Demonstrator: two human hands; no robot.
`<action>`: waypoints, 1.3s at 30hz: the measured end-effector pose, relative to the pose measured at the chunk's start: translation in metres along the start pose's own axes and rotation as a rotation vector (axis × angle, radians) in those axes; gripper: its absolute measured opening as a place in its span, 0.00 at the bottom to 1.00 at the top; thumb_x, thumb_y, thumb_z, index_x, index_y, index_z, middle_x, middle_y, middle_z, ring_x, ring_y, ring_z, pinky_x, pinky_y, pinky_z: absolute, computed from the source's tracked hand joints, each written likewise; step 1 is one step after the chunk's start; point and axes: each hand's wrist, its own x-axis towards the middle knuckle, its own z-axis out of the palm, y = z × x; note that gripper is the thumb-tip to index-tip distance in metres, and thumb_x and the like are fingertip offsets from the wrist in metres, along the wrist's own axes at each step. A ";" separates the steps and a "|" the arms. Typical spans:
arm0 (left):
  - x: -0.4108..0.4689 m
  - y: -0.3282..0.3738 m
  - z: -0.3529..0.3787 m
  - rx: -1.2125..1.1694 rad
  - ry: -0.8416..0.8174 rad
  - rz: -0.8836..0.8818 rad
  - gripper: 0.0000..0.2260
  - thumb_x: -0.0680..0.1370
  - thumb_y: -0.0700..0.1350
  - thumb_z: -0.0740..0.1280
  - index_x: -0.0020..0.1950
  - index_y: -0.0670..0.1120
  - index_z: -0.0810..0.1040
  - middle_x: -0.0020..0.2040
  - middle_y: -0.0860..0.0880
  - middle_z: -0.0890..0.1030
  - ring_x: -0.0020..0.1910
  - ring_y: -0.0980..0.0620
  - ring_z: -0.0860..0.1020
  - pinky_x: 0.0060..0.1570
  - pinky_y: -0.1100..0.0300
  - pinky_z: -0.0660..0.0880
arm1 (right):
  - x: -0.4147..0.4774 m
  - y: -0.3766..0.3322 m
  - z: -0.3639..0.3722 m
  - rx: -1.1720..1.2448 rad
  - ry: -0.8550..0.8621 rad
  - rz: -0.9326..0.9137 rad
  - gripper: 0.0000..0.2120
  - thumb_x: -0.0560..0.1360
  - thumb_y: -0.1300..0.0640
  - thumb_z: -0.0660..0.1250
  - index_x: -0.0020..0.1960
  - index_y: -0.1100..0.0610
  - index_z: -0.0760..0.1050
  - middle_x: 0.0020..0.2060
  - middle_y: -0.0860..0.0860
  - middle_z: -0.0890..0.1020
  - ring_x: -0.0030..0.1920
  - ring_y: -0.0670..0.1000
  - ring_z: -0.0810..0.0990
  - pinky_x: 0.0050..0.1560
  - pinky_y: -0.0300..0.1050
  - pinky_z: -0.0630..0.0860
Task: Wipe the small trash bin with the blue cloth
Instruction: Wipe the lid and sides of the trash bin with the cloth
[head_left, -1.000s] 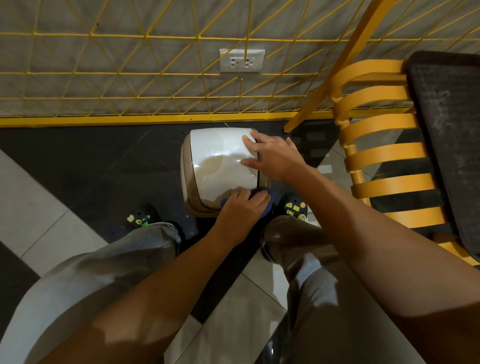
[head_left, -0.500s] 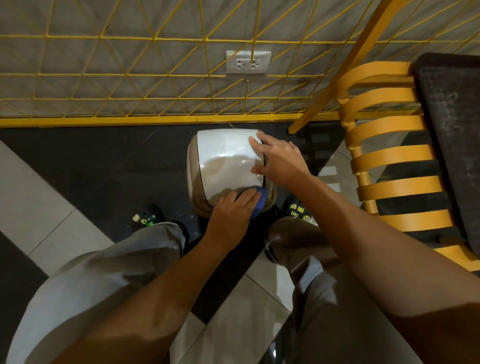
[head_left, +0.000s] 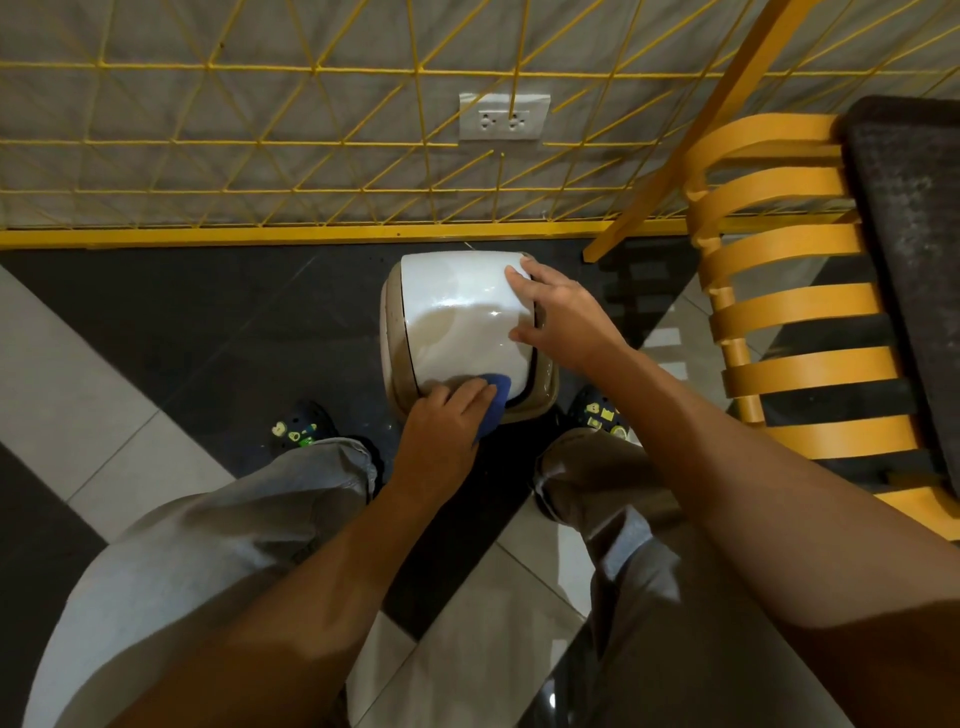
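Now my L grip (head_left: 441, 426) held the cloth (head_left: 497, 395) on the bin's (head_left: 457, 317) near edge; my R grip (head_left: 563, 317) lay wide, fingers (head_left: 531, 279) spread on its right side.

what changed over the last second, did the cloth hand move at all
The left hand slid the blue cloth leftward along the near edge of the small trash bin, over its white lid. Nothing was taken hold of or let go. The right hand stayed on the lid's right side, and the bin stayed put.
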 end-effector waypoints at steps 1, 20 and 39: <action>-0.003 0.000 0.003 0.026 -0.064 -0.012 0.23 0.65 0.32 0.73 0.60 0.38 0.77 0.55 0.42 0.81 0.43 0.39 0.80 0.39 0.49 0.79 | 0.000 -0.001 0.000 0.006 0.007 -0.001 0.34 0.72 0.57 0.70 0.74 0.56 0.58 0.75 0.55 0.59 0.74 0.56 0.59 0.73 0.57 0.58; -0.020 -0.001 0.001 0.053 -0.085 -0.350 0.24 0.72 0.33 0.65 0.67 0.45 0.70 0.64 0.47 0.74 0.55 0.42 0.73 0.51 0.50 0.70 | -0.002 -0.006 -0.003 0.002 -0.001 -0.001 0.34 0.73 0.59 0.69 0.74 0.58 0.57 0.75 0.56 0.58 0.75 0.55 0.56 0.72 0.45 0.56; -0.022 0.008 0.012 0.190 -0.164 -0.464 0.27 0.79 0.41 0.60 0.75 0.45 0.51 0.74 0.47 0.60 0.64 0.43 0.67 0.60 0.52 0.66 | -0.004 -0.010 -0.004 0.002 0.008 0.011 0.34 0.73 0.60 0.69 0.74 0.59 0.58 0.75 0.56 0.58 0.75 0.55 0.56 0.72 0.43 0.55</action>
